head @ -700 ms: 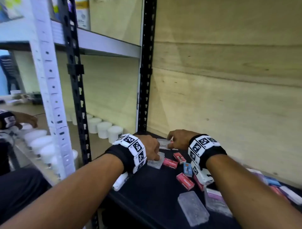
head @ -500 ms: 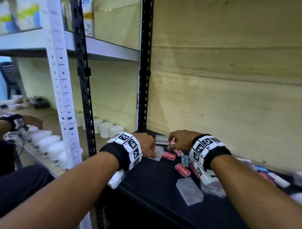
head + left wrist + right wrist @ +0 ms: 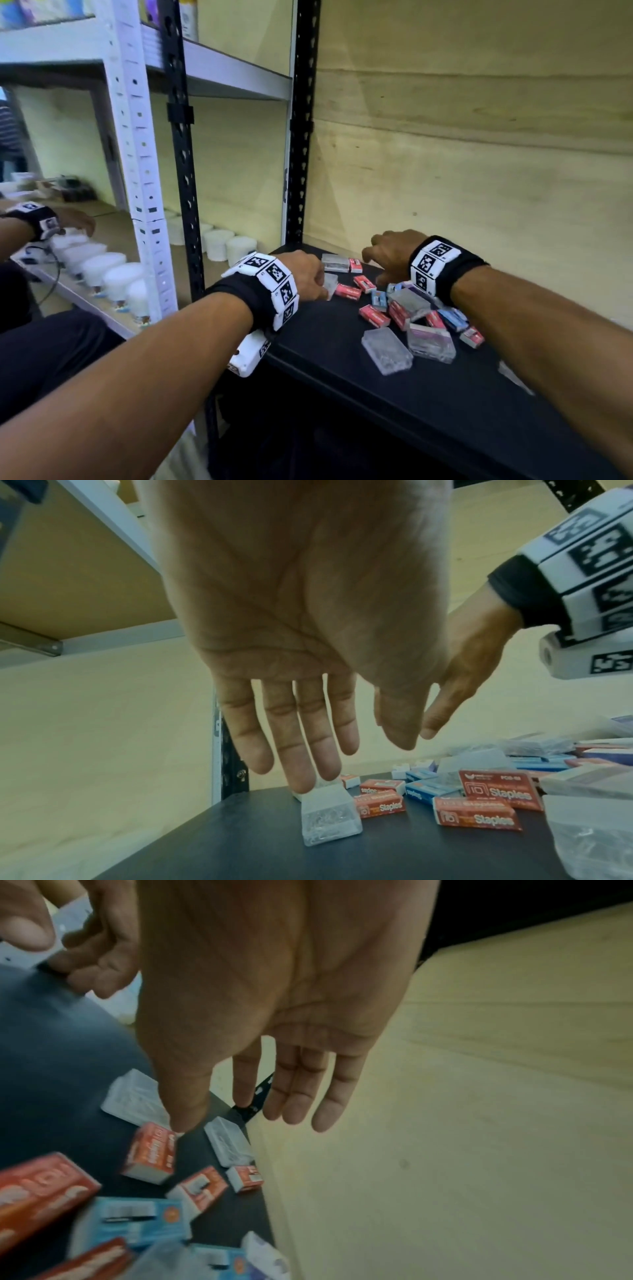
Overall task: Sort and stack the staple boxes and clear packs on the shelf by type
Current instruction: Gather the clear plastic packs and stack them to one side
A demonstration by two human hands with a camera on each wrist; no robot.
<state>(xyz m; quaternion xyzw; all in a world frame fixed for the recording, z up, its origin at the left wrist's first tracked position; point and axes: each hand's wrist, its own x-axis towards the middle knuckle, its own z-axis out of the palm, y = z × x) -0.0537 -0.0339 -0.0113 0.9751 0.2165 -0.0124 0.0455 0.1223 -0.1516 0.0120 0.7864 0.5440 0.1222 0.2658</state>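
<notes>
The head view looks forward and down over both forearms onto the black shelf (image 3: 342,377), wooden wall filling the upper right of the frame. The left wrist view sits low under the palm, close above the shelf top. The right wrist view looks steeply down along the fingers. All three share the scattered red staple boxes (image 3: 347,291) at centre.

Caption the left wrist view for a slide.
Open left hand touching a clear pack beside red staple boxes on the shelf.

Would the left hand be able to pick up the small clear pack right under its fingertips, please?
Probably yes: the left hand hangs open with straight fingers just above the clear pack, which sits alone on the black shelf; the red staple boxes beside it leave room.
</notes>
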